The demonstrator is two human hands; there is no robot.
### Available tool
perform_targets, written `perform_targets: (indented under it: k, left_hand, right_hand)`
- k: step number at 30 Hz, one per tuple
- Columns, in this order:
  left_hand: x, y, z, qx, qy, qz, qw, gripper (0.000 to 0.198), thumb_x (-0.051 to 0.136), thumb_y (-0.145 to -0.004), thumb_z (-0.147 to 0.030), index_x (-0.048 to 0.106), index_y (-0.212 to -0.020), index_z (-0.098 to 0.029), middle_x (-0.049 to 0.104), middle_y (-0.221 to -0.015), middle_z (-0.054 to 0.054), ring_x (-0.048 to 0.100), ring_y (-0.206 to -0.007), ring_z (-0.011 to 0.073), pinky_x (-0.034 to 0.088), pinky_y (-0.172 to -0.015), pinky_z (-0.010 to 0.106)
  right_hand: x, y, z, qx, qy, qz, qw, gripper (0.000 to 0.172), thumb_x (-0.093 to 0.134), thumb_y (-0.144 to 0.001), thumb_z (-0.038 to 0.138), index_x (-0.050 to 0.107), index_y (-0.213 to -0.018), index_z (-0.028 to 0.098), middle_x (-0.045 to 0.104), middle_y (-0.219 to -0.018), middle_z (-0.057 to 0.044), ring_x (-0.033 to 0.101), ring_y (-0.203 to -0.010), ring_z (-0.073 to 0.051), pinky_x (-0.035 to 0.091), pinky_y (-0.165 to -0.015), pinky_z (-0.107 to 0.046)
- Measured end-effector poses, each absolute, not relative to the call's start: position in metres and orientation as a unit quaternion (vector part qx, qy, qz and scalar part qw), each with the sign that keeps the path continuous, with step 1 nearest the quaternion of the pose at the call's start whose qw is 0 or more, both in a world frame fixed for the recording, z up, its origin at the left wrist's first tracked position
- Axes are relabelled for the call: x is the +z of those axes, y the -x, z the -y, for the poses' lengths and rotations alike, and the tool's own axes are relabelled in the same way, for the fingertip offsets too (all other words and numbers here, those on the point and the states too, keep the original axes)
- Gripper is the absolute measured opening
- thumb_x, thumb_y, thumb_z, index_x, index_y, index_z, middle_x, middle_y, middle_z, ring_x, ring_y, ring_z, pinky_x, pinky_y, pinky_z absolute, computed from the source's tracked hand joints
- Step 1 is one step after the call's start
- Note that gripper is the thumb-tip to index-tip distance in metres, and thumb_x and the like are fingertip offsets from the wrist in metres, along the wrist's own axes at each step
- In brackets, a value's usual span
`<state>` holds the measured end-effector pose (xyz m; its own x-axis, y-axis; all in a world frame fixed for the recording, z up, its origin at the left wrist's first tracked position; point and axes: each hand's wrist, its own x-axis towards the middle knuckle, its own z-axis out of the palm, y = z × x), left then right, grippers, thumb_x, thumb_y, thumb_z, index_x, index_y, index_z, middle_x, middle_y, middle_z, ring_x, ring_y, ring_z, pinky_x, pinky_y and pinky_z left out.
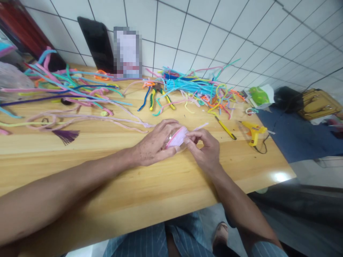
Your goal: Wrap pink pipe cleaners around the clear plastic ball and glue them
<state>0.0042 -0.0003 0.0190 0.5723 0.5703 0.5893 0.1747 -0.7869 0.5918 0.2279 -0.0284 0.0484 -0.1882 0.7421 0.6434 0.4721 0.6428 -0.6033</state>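
Observation:
My left hand is closed around a small see-through, rounded piece lined with lilac and edged in pink; its exact kind is unclear. At the right side of that piece, the thumb and forefinger of my right hand are pinched together. A lilac pipe cleaner sticks out just beyond those fingertips, its other end hidden by the fingers. Both hands are just above the wooden table.
Loose pipe cleaners spread over the left side; a blue bundle lies at the back. Yellow-green pliers, a yellow utility knife and a yellow glue gun lie nearby. A black phone-like slab leans on the wall.

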Motion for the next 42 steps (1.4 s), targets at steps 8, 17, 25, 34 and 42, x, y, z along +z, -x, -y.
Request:
perform_targets:
  k: [8,17,25,34,42]
  left_hand:
    - [0.0194,-0.0030,0.0003,0.400,-0.855,-0.223,0.245,0.054,0.060,-0.105,-0.042,0.042,-0.152,-0.023,0.057,-0.145,0.018,0.051,-0.143,0.0369,0.051,-0.116,0.062]
    - [0.0203,-0.0037,-0.0008,0.408,-0.851,-0.218,0.249,0.055,0.063,-0.102,-0.039,0.043,-0.152,-0.026,0.058,-0.144,0.016,0.053,-0.141,0.0367,0.052,-0.116,0.063]
    - [0.0182,-0.0055,-0.0036,0.415,-0.843,-0.223,0.258,0.057,0.066,-0.103,-0.039,0.043,-0.153,-0.025,0.059,-0.147,0.017,0.053,-0.145,0.0359,0.049,-0.120,0.061]
    - [0.0143,-0.0055,-0.0066,0.417,-0.837,-0.226,0.272,0.057,0.067,-0.103,-0.038,0.042,-0.153,-0.025,0.055,-0.150,0.018,0.050,-0.150,0.0349,0.048,-0.123,0.061]
    - [0.0209,-0.0037,-0.0040,0.395,-0.835,-0.244,0.294,0.056,0.066,-0.103,-0.037,0.043,-0.152,-0.026,0.055,-0.153,0.018,0.055,-0.147,0.0333,0.053,-0.118,0.056]
  right_hand:
    - [0.0485,-0.2285,0.0291,0.146,0.431,0.751,0.478,0.007,0.072,-0.092,0.020,0.073,-0.089,0.026,0.067,-0.072,0.004,0.060,-0.065,-0.014,0.050,-0.064,-0.030]
    - [0.0490,-0.2277,0.0288,0.143,0.440,0.754,0.467,0.007,0.072,-0.091,0.019,0.071,-0.092,0.026,0.069,-0.076,0.003,0.063,-0.068,-0.015,0.054,-0.067,-0.031]
    - [0.0464,-0.2277,0.0244,0.116,0.422,0.756,0.487,0.009,0.073,-0.093,0.019,0.070,-0.097,0.027,0.067,-0.082,0.002,0.063,-0.073,-0.016,0.054,-0.069,-0.032]
    - [0.0440,-0.2285,0.0212,0.106,0.421,0.762,0.480,0.009,0.072,-0.094,0.020,0.071,-0.100,0.027,0.068,-0.085,0.000,0.064,-0.076,-0.017,0.055,-0.070,-0.033]
    - [0.0436,-0.2276,0.0222,0.106,0.419,0.762,0.482,0.007,0.072,-0.094,0.021,0.071,-0.098,0.027,0.068,-0.084,0.000,0.063,-0.076,-0.017,0.055,-0.070,-0.033]
